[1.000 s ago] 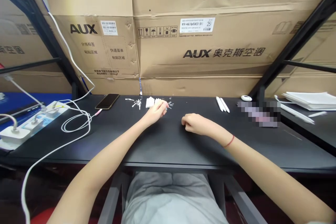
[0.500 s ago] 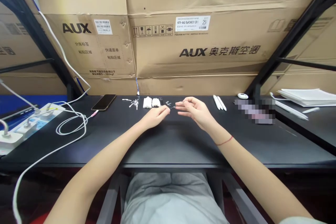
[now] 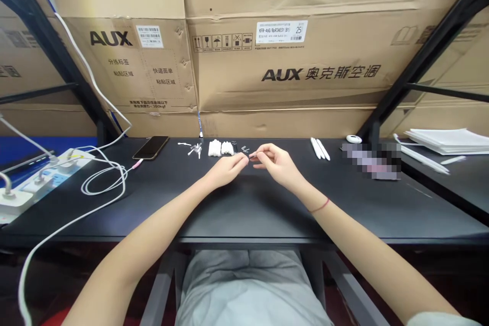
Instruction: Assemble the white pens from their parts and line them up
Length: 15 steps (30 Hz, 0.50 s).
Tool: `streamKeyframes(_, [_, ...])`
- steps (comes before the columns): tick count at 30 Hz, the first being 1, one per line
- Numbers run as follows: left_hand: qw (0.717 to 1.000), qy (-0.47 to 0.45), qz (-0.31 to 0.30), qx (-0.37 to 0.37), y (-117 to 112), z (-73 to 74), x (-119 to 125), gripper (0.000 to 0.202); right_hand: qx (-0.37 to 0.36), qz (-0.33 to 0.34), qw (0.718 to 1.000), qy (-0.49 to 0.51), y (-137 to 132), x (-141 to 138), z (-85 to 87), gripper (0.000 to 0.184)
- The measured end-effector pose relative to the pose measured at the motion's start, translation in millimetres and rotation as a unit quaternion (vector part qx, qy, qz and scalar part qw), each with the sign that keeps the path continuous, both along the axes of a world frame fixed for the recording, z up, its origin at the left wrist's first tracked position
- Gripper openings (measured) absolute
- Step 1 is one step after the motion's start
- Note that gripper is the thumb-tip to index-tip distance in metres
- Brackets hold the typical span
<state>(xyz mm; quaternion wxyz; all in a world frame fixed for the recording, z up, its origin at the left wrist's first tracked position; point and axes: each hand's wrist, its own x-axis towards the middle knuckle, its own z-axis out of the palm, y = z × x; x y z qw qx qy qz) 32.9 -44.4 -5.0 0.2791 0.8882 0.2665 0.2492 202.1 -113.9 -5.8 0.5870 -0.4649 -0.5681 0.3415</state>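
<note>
Over the middle of the black table, my left hand [image 3: 226,169] is closed in a pinch, thumb on top. My right hand [image 3: 276,164] faces it with thumb and forefinger pressed together, almost touching the left fingertips. Between them is a small thin dark piece, mostly hidden by the fingers and too small to name. Just behind the hands lie small clear pieces [image 3: 245,149]. To the left of these are two clusters of white parts, a larger one [image 3: 214,148] and a smaller one [image 3: 227,148], with thin black pieces [image 3: 235,147] beside them.
Small whitish pieces [image 3: 196,150] lie farther left, near a phone [image 3: 152,147]. A white cable [image 3: 124,183] and a power strip [image 3: 36,188] take up the left side. White pens [image 3: 320,148], a white oval case [image 3: 353,139] and a paper stack [image 3: 451,141] are right. Cardboard [image 3: 286,97] stands behind.
My right hand has moved left and its fingers have closed in near the left fingertips. Less of the thin dark piece shows now. My left hand has barely moved.
</note>
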Motion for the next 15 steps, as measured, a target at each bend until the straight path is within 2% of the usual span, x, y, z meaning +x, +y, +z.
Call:
streamKeyframes(4, [0.998, -0.058, 0.011, -0.030, 6, -0.7, -1, 0.031, 0.017, 0.011, 1.000, -0.021, 12, -2, 6.7, 0.036])
streamKeyframes(6, [0.994, -0.099, 0.028, -0.044, 14, -0.6, -3, 0.030, 0.023, 0.019, 0.999, -0.043, 23, 2, 9.6, 0.042])
streamKeyframes(9, [0.980, -0.172, 0.064, -0.073, 31, -0.6, -9, 0.029, 0.035, 0.015, 0.990, -0.135, 46, 9, 9.9, 0.049])
streamKeyframes(12, [0.963, -0.232, 0.092, -0.098, 49, -0.7, -18, 0.028, 0.028, 0.016, 0.958, -0.286, 75, 14, 4.1, 0.049])
streamKeyframes(15, [0.955, -0.250, 0.135, -0.089, 61, -1.2, -26, 0.028, -0.026, 0.023, 0.923, -0.382, 103, 13, -4.7, 0.057])
